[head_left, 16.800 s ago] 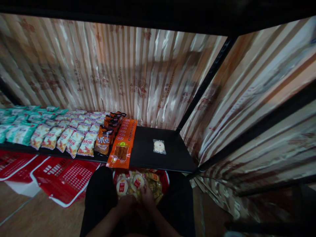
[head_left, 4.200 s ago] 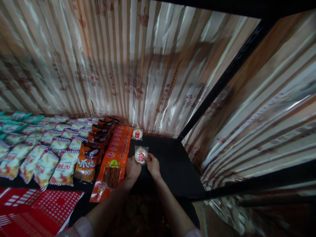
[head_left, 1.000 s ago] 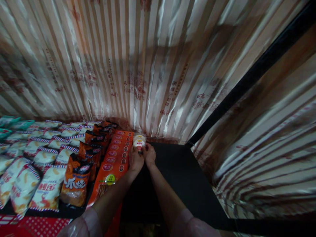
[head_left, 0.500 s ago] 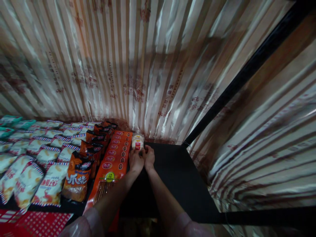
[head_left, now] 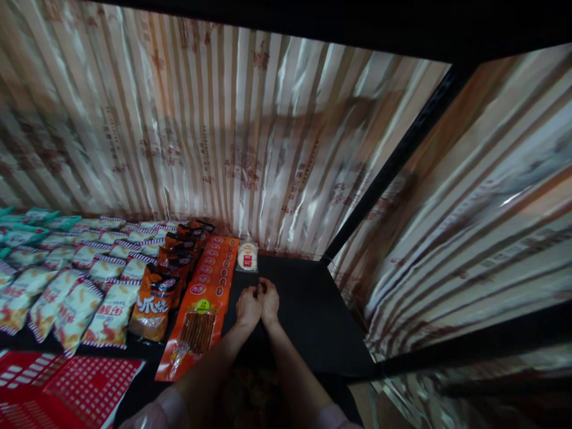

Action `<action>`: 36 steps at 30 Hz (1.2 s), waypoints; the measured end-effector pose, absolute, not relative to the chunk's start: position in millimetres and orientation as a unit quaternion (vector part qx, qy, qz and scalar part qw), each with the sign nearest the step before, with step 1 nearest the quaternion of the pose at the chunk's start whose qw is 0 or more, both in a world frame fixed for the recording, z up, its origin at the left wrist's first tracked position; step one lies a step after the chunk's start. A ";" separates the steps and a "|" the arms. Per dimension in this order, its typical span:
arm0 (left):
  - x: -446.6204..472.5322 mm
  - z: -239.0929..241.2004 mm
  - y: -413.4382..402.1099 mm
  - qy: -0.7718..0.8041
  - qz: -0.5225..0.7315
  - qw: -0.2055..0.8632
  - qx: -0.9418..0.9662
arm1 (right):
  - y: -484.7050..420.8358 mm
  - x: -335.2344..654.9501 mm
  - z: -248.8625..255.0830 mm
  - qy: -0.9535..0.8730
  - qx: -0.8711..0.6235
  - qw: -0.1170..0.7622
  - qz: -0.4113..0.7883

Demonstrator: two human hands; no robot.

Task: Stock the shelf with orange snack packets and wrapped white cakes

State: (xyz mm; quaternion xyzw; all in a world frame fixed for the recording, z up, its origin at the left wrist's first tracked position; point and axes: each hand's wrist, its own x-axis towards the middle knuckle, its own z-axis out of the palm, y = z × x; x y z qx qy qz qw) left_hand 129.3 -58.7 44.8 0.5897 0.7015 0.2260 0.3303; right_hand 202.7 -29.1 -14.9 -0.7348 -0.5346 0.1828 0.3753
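Observation:
A small clear packet with a round white item and a red label (head_left: 247, 257) lies flat at the back of the black shelf (head_left: 308, 310). My left hand (head_left: 249, 306) is just in front of the packet, apart from it, its fingers curled in. Beside it, touching or nearly so, my right hand (head_left: 269, 300) is also closed, thumb and fingers bent together. Nothing shows in either hand. Left of the packet lies a row of long orange snack packs (head_left: 210, 271), overlapping, with brown sticks behind the front pack's window.
Farther left stand orange-and-black snack bags (head_left: 152, 304), then rows of white snack bags (head_left: 114, 313) and teal bags (head_left: 27, 235). A red perforated basket (head_left: 89, 387) is at the lower left. A black post (head_left: 379, 190) rises at the shelf's back right corner, before striped sheeting (head_left: 277, 131).
Both hands have let go of the small packet and drawn back toward me. The packet stays beside the orange packs. The view has tilted, showing a dark top beam and more basket.

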 end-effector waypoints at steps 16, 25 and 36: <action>120.1 37.4 -123.1 0.684 0.216 0.351 0.602 | -95.8 198.2 -10.0 -0.583 -0.721 0.333 0.175; 115.3 20.1 -150.4 0.659 0.253 0.372 0.603 | -125.9 194.8 -14.3 -0.599 -0.705 0.337 0.173; 106.8 2.2 -196.8 0.605 0.274 0.324 0.673 | -172.0 188.5 -27.3 -0.622 -0.641 0.417 0.165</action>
